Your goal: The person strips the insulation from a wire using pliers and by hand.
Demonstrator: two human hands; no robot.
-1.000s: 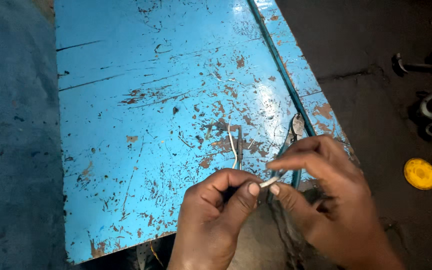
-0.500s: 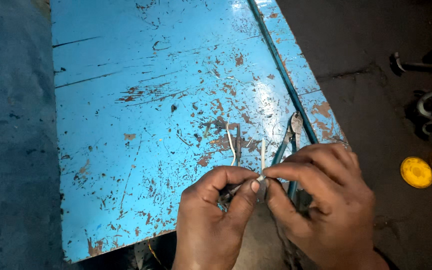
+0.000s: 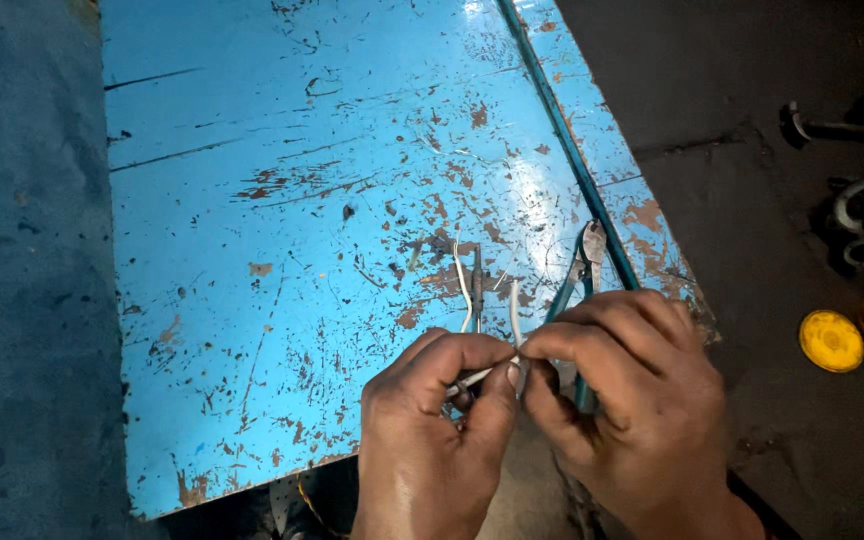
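Left hand (image 3: pixel 432 430): my thumb and forefinger are pinched in a narrow grip on the white wires (image 3: pixel 467 300), at the near edge of the blue surface (image 3: pixel 302 200).
Right hand (image 3: pixel 632 400): my fingertips are closed on the same wires, touching my left fingertips; teal-handled pliers (image 3: pixel 582 270) pass under this palm.
White wires: thin ends rise from the pinch, one curved, one straight, over the chipped paint of the blue surface.
Pliers: jaws point away from me, beside the surface's raised teal strip (image 3: pixel 562 140).
Yellow lid (image 3: pixel 831 340): on dark floor, well right of the surface.
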